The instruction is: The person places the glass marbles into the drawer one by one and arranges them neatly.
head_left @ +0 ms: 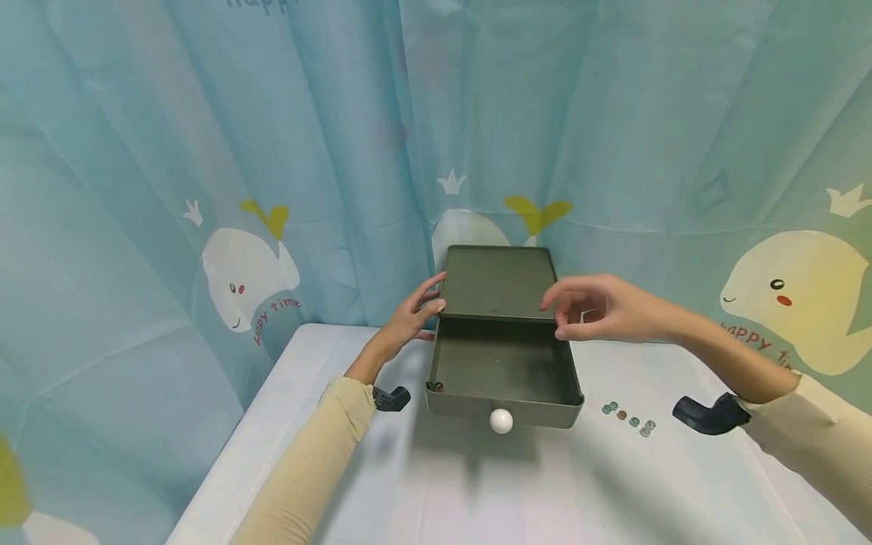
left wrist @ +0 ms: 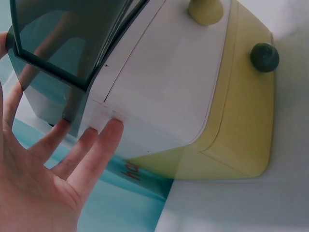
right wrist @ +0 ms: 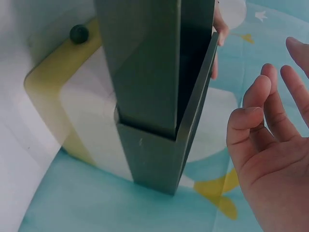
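A dark green drawer unit [head_left: 500, 280] stands at the back of the table. Its drawer [head_left: 506, 412], with a white knob [head_left: 501, 421], is pulled out. A few small round pieces [head_left: 436, 387] lie in the drawer's front left corner. My left hand [head_left: 409, 316] rests against the unit's left side, fingers extended; in the left wrist view its fingertips touch the wall. Over the right edge hovers my right hand [head_left: 591, 306], fingers loosely bent, with nothing visible between them. On the table to the right lie several small glassy round pieces [head_left: 635, 421], mostly greenish, one brown.
Under the green drawer sit a white drawer [left wrist: 169, 67] with a yellow knob [left wrist: 206, 10] and a yellow drawer [left wrist: 246, 121] with a dark green knob [left wrist: 264, 57]. A blue curtain [head_left: 368, 151] with whale prints hangs close behind the white table [head_left: 327, 356].
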Tool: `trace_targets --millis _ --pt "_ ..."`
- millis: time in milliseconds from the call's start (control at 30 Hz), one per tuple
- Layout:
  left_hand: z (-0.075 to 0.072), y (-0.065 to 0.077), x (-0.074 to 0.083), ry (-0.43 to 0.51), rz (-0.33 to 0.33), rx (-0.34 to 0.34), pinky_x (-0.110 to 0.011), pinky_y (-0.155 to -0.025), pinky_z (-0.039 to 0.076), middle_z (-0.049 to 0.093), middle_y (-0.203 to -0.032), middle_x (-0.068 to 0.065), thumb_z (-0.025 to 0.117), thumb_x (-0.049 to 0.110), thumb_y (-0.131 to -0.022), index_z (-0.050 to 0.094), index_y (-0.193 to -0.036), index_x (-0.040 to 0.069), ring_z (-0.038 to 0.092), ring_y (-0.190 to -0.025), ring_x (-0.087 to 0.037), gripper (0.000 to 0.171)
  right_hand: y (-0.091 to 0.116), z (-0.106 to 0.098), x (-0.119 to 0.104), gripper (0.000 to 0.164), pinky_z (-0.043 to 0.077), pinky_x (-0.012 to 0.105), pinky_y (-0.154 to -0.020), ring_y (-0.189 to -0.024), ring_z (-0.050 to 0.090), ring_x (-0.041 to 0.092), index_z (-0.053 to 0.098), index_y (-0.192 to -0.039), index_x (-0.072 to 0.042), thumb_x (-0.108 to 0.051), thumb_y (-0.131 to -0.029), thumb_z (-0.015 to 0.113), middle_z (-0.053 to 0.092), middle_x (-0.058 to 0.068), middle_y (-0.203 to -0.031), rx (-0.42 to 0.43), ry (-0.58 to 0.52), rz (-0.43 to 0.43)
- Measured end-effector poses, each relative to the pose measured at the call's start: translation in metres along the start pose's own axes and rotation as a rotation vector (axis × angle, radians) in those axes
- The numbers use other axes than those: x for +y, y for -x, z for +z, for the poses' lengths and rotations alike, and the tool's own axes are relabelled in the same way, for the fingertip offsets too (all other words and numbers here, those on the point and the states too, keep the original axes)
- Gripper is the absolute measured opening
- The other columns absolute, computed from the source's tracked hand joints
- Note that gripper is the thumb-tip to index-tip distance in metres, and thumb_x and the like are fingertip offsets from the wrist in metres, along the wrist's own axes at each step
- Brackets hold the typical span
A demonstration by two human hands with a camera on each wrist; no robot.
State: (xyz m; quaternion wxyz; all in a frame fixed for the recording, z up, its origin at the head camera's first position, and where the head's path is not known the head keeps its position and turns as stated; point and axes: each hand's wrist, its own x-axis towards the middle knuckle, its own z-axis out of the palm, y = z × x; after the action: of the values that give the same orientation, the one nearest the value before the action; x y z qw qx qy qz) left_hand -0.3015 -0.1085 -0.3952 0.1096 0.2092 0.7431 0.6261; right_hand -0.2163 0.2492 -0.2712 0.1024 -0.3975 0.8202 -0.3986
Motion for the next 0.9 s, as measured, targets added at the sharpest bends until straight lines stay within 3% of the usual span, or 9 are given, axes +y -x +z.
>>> trace_targets --millis 600,900 --pt "0.0 0.0 0.002 -0.002 0.0 -0.004 -0.06 -0.095 0.053 0.026 -0.165 -0.012 0.054 0.04 -0.103 0.032 -0.161 0.04 0.042 -0.143 -0.037 0.063 0.053 -0.011 0.025 0.033 0.057 0.029 -0.068 -0.077 0.065 0.022 0.064 -0.121 -0.009 0.005 -0.092 0.072 0.066 0.006 -0.087 0.104 -0.013 -0.018" --pt "0.0 0.0 0.002 0.001 -0.002 -0.008 -0.059 -0.095 0.053 0.026 -0.165 -0.012 0.054 0.039 -0.103 0.031 -0.161 0.04 0.041 -0.143 -0.037 0.062 0.075 -0.011 0.041 0.032 0.054 0.03 -0.064 -0.076 0.065 0.017 0.064 -0.121 -0.008 0.004 -0.093 0.072 0.066 0.009 -0.089 0.15 0.032 0.039"
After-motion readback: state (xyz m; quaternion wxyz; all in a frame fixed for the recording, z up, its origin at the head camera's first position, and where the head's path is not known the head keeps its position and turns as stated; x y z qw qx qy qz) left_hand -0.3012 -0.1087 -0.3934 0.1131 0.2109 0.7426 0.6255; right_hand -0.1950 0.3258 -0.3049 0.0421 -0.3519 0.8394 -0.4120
